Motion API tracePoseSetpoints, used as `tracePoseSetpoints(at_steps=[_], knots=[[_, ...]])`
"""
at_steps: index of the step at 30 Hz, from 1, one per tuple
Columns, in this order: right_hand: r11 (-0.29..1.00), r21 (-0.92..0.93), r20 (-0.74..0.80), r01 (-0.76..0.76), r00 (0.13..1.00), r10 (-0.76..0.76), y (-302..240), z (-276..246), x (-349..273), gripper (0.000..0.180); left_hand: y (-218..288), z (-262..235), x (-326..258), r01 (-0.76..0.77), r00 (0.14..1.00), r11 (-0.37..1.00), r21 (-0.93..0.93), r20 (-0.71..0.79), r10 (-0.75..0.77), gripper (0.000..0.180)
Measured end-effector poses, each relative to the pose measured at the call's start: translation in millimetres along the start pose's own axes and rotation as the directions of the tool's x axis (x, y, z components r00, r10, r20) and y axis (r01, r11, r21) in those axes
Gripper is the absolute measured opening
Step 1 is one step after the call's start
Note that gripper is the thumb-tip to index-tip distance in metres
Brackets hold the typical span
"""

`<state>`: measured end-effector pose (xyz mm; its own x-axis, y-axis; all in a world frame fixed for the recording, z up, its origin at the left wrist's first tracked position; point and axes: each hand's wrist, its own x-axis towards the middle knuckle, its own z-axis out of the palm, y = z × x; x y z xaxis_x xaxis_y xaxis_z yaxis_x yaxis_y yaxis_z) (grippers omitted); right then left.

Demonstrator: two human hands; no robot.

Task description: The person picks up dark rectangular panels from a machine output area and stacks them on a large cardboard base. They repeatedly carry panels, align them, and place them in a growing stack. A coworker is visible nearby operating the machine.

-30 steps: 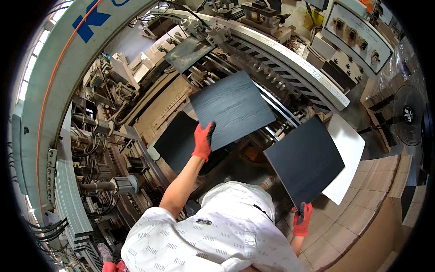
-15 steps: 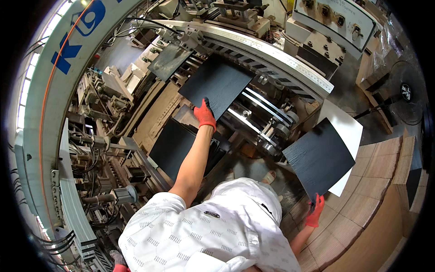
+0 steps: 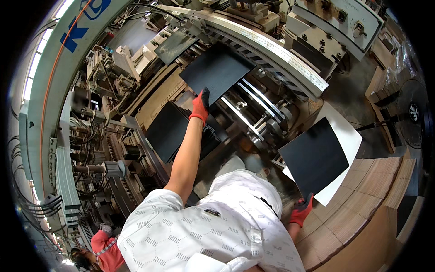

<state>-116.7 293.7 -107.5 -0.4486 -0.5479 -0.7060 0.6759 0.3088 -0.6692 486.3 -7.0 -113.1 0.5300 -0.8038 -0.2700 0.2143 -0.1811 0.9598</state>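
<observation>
A black rectangular panel (image 3: 217, 68) with a faint grain lies on the machine's metal rails. My left hand (image 3: 200, 105), in a red glove with dark fingertips, is closed at the near edge of this panel; part of its grip is hidden. Lower right, my right hand (image 3: 301, 210), gloved alike, pinches the near corner of a second black panel (image 3: 315, 156). That panel is slanted above a white sheet (image 3: 351, 136). More black panels (image 3: 168, 131) are stacked to the left of my left forearm.
Stacked brown boards (image 3: 358, 195) stand at the right, with a fan (image 3: 413, 112) beyond. A striped machine beam (image 3: 272, 45) crosses the far side beneath a control box (image 3: 342, 22). Machinery with cylinders (image 3: 113, 169) fills the left. A person in red (image 3: 106, 249) is at the lower left.
My right hand has drawn its panel slightly left and nearer. My left hand remains at the other panel's near edge. More of the person in red shows at the lower left.
</observation>
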Motion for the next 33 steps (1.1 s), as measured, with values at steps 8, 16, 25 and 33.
tracePoseSetpoints(at_steps=[8,16,25,33], knots=[[0.999,-0.02,-0.032,0.05,0.998,-0.05,-19,2,1,0.029,17,43,-60,0.249,0.968,0.896,-0.366,0.091,-0.232,0.027],[0.979,-0.14,-0.033,0.148,0.988,-0.154,-19,-11,5,0.033,21,45,-60,0.236,0.966,0.905,-0.354,-0.017,-0.259,0.027],[-0.266,-0.911,0.402,0.314,0.818,-0.412,-114,8,-27,0.052,15,37,-60,0.254,0.967,0.894,-0.369,0.079,-0.242,0.024],[0.237,-0.704,0.663,0.669,0.74,-0.117,-135,147,-41,0.026,-19,14,-77,-0.276,0.945,0.902,0.331,-0.079,0.318,0.044]])
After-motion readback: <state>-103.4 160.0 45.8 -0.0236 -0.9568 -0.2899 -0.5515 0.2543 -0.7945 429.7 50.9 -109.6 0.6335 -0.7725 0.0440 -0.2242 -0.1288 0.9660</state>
